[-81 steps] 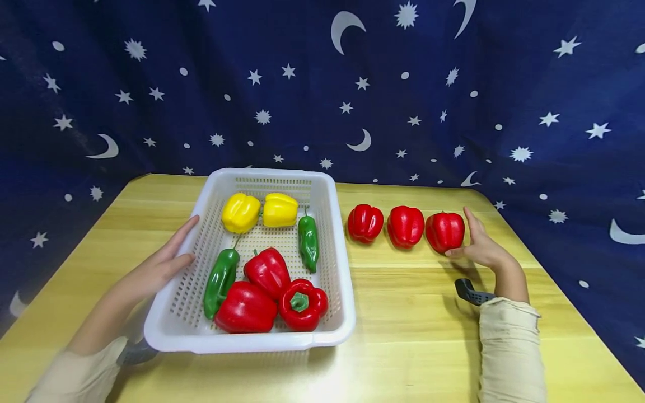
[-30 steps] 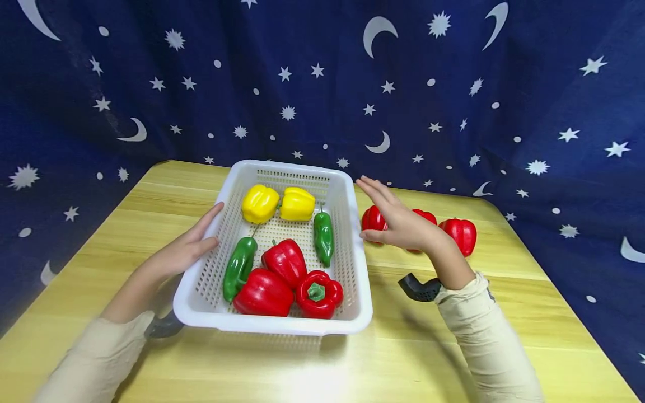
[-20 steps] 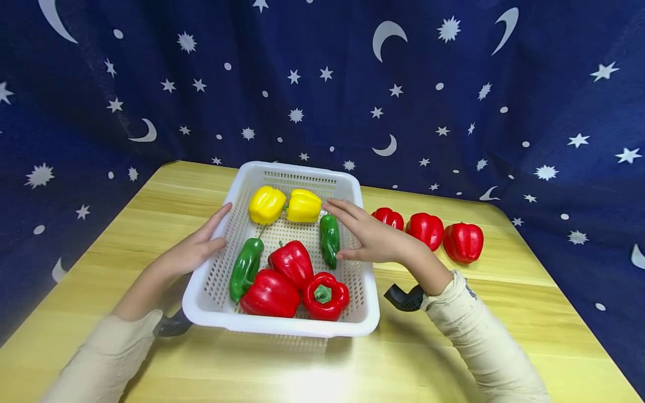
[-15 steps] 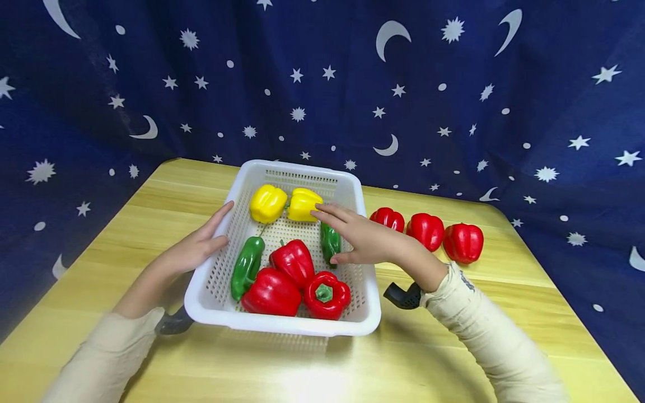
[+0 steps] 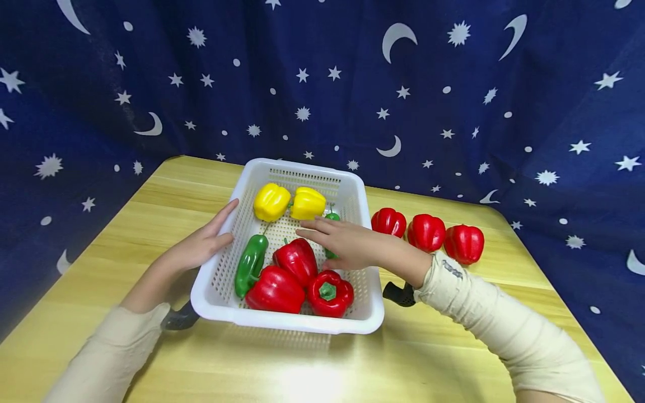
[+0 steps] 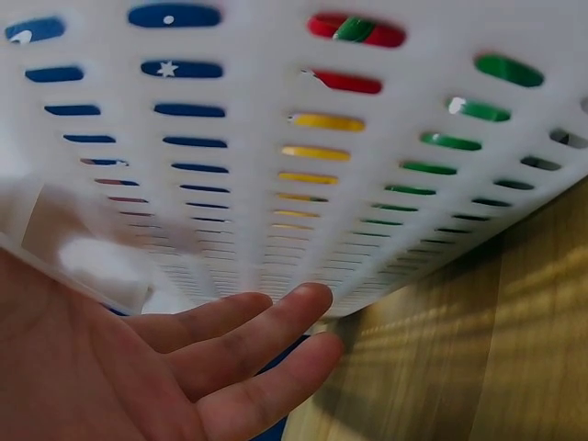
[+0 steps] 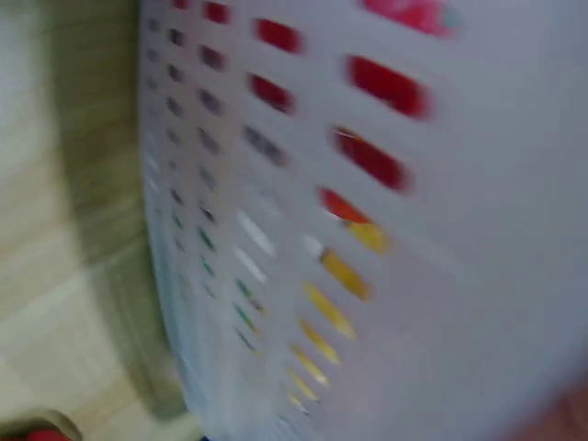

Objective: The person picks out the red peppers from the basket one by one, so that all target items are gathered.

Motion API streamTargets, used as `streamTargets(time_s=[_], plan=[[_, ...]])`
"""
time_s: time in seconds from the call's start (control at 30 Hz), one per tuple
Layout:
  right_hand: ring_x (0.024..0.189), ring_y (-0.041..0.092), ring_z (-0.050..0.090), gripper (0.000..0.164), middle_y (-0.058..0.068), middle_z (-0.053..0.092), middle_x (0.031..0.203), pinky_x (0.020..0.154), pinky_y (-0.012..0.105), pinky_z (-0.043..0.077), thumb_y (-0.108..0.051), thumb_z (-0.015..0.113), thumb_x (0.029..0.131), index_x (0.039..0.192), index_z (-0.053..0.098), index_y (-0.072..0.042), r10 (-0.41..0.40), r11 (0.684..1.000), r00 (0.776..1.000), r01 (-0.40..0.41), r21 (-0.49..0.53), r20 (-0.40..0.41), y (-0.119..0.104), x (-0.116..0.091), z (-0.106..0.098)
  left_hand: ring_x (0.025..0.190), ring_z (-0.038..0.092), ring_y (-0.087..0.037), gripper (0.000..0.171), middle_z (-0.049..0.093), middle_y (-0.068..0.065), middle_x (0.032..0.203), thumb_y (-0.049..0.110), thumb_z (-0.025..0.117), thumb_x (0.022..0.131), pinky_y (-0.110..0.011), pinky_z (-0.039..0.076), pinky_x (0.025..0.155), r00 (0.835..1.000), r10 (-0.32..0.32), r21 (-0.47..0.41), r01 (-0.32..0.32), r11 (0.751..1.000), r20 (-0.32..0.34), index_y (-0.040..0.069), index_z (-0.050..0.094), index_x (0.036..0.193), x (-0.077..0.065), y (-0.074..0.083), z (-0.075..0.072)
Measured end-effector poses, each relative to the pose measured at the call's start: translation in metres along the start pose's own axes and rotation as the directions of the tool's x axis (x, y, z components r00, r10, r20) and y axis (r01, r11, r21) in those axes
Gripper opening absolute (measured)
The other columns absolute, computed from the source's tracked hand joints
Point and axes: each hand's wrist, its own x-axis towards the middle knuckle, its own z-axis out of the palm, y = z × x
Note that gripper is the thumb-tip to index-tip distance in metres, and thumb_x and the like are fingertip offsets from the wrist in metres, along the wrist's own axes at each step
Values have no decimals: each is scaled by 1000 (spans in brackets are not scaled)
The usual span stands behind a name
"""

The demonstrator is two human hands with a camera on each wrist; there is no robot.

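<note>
A white perforated plastic basket (image 5: 287, 321) sits on the table. It holds two yellow bell peppers (image 5: 272, 202), several red bell peppers (image 5: 275, 291) and two long green peppers (image 5: 251, 266). My left hand (image 5: 202, 244) is at the basket's left rim, fingers extended; the left wrist view has those loose fingers (image 6: 253, 349) outside the slotted wall. Reaching over the right rim, my right hand (image 5: 347, 244) hovers above the inside with fingers fairly straight. It partly covers the right-hand green pepper (image 5: 332, 217). The right wrist view is blurred and mostly filled by the basket wall (image 7: 441, 276).
Three red bell peppers (image 5: 426, 232) stand in a row on the wooden table (image 5: 453, 324), right of the basket and behind my right forearm. A dark blue curtain (image 5: 322, 84) with moons and stars hangs behind the table. Dark wrist mounts (image 5: 400, 294) stick out below both wrists.
My right hand has left the rightmost red bell pepper on the table and moved left over the basket, then further inward. My left hand stays at the left rim. The head view has shifted slightly.
</note>
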Motion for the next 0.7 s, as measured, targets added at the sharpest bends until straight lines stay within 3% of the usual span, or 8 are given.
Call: streamTargets(time_s=[0.33, 0.5, 0.7], plan=[[135, 22, 30, 75, 6, 31, 148, 109, 40, 34, -26, 70, 77, 141, 33, -15, -31, 997, 999, 33, 74, -24, 7, 18, 17, 112, 41, -59, 71, -3, -30, 149, 2, 30, 91, -49, 56, 64, 1000, -16, -27, 16, 1000, -2, 19, -12, 146, 0, 1, 1], [136, 21, 27, 78, 4, 30, 149, 110, 39, 32, -28, 69, 79, 144, 28, -18, -22, 988, 999, 15, 154, 44, 10, 26, 21, 112, 41, -59, 72, -2, -30, 149, 2, 30, 91, -49, 56, 64, 1000, -10, -24, 10, 1000, -5, 20, -12, 146, 1, 0, 1], [138, 22, 23, 82, 6, 17, 153, 109, 37, 34, -24, 63, 84, 148, 13, -15, -41, 965, 993, 11, 260, 108, 15, 30, 22, 109, 45, -57, 72, -1, -29, 149, 2, 30, 91, -48, 57, 62, 1000, -18, -25, 18, 1000, -2, 22, -11, 146, 1, -1, 1]])
